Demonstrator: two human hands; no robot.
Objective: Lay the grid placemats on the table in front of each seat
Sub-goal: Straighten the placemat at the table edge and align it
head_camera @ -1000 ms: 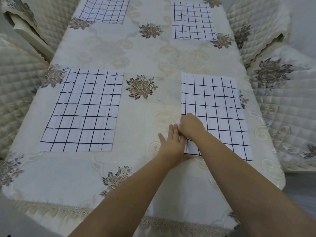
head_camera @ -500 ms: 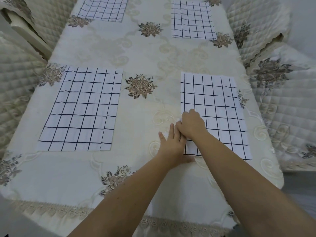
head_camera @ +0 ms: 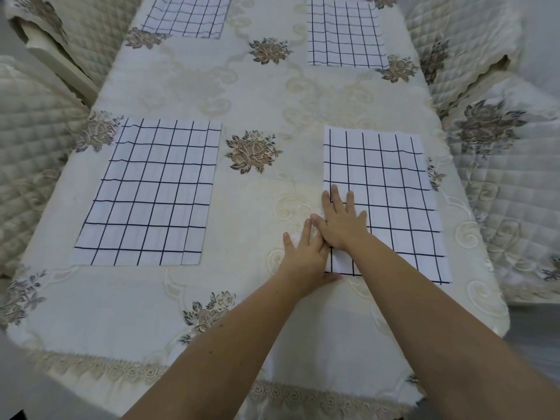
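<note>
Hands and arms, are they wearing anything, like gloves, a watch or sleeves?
No. The left hand and right hand are bare: no gloves, and no rings on the fingers that show. The left arm and right arm are bare too, with no sleeve, watch or bracelet anywhere in the head view.

Flat, white, black-gridded: near-left placemat (head_camera: 145, 192), near-right placemat (head_camera: 394, 177), far-left placemat (head_camera: 185, 15), far-right placemat (head_camera: 345, 33).

four placemats (head_camera: 148, 192) on table (head_camera: 260, 95), two per side
</note>
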